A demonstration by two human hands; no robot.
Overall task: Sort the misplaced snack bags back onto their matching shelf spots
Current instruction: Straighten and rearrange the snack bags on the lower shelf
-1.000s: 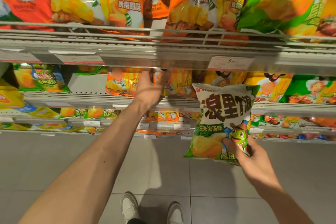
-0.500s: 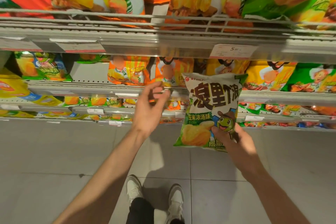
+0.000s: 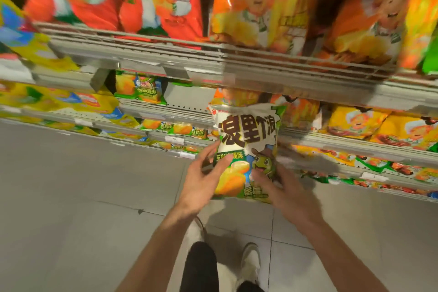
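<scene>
L hand point(image 3: 201, 181): fingers spread, thumb tip laid on the bag front by the green flavour strip, other fingertips at the bag's left edge; palm off the bag, so more a light touch than a full grip. R hand point(image 3: 282, 187): thumb pressed on the bag front just below the cartoon frog, remaining fingers go behind the bag and are hidden; it pinches the lower right corner between thumb and those fingers.

The white-and-green snack bag point(image 3: 246, 147) is upright, front toward the camera, held in the air in front of the shelving, w/ its top edge overlapping the middle shelf rail point(image 3: 166, 114). Big dark characters across the top half, yellow chips printed bottom left.

Outward: both forearms bare, coming up from bottom centre. Behind the bag, orange bags point(image 3: 301, 109) on the middle shelf; yellow bags point(image 3: 360, 123) to the right of them. Left of the bag on the same shelf, a bare gap w/ perforated back panel, then a green-and-yellow bag point(image 3: 139, 87) further left. Top shelf: red-orange bags point(image 3: 99, 5) at left, larger orange bags point(image 3: 265, 7) at centre and right, blurred. Lower shelves hold small green and yellow packs, too blurred for detail. Grey tile floor point(image 3: 71, 185) below; dark trouser leg and a white shoe point(image 3: 251, 261) at bottom centre.
</scene>
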